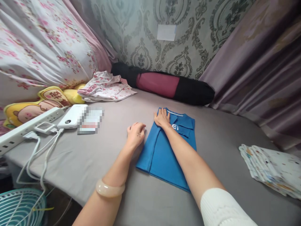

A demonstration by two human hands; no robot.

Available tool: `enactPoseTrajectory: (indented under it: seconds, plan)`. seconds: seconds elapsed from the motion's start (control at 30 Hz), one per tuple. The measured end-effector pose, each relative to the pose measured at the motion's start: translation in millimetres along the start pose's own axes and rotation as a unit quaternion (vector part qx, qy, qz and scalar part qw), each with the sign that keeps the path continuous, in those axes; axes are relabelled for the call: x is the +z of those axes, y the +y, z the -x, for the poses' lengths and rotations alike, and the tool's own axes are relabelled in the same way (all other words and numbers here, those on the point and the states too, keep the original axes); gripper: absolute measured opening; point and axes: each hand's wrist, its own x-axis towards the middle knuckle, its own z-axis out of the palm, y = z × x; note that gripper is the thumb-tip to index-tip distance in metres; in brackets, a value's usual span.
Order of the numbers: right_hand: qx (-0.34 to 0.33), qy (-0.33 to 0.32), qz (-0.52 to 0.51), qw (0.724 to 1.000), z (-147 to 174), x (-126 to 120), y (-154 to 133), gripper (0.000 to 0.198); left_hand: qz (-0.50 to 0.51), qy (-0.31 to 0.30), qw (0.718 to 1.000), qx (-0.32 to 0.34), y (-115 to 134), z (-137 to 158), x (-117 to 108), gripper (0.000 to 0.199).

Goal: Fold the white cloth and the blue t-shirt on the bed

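Observation:
A blue polo shirt point(162, 153), folded into a narrow rectangle, lies on the grey bed sheet point(98, 163) with its collar pointing away from me. My right hand point(161, 118) lies flat on the shirt's far left corner, fingers spread, pressing the cloth. My left hand point(135, 133) rests on the sheet just left of the shirt's edge, its fingers curled under and holding nothing. A pale bangle sits on my left wrist.
A folded patterned cloth point(272, 169) lies at the right. Pink floral clothes point(105, 88) are stacked at the back left, a black and maroon bolster point(164, 83) along the wall. A power strip point(28, 127), power bank point(70, 116) and cables sit at left; a fan point(21, 207) stands below.

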Motion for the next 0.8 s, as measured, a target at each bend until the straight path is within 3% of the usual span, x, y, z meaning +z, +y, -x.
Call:
enactPoseTrajectory:
  seconds: [0.2, 0.5, 0.63, 0.8]
  plan:
    - [-0.014, -0.007, -0.026, 1.000, 7.6, -13.2, 0.2, 0.061, -0.012, 0.009, 0.999, -0.035, -4.6, -3.6, -8.5, 0.030]
    - [-0.094, -0.043, 0.026, 0.994, 75.9, -3.0, -20.4, 0.066, 0.006, 0.043, 0.997, -0.062, -11.0, -7.8, -6.6, 0.032]
    - [-0.095, -0.032, 0.032, 0.994, 77.4, -0.2, -19.7, 0.067, 0.005, 0.043, 0.997, -0.067, -13.7, -8.3, -6.5, 0.032]
    - [-0.122, -0.037, 0.025, 0.991, 89.7, -13.3, -22.2, 0.067, 0.001, 0.045, 0.997, -0.069, -14.1, -8.4, -9.4, 0.033]
